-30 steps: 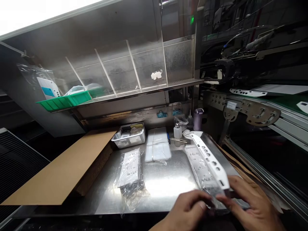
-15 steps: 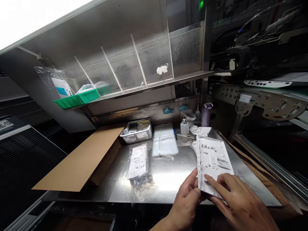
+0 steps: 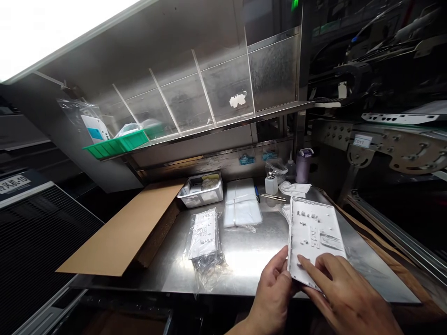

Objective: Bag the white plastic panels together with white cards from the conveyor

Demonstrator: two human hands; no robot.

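A white plastic panel (image 3: pixel 314 228) with small raised features on its inner face is held tilted above the right part of the metal table. My left hand (image 3: pixel 275 288) grips its lower left edge between thumb and fingers. At the lower right, my right hand (image 3: pixel 345 293) holds the lower edge, its index fingertip resting on the inner face and other fingers beneath. Left of the hands, a similar white part in a clear bag (image 3: pixel 204 235) lies on the metal table (image 3: pixel 240 260).
Behind are a grey bin (image 3: pixel 200 197), a stack of clear-wrapped sheets (image 3: pixel 242 204), a white bottle (image 3: pixel 271 184), tweezers (image 3: pixel 274 197) and a purple cup (image 3: pixel 303 166). Cardboard (image 3: pixel 125 228) lies at left. A shelf with a green tray (image 3: pixel 118 145) crosses above; machinery stands at right.
The view has shifted slightly, so the scene sits a little further right. The panel has turned slightly, showing more of its inner face; both hands keep their hold.
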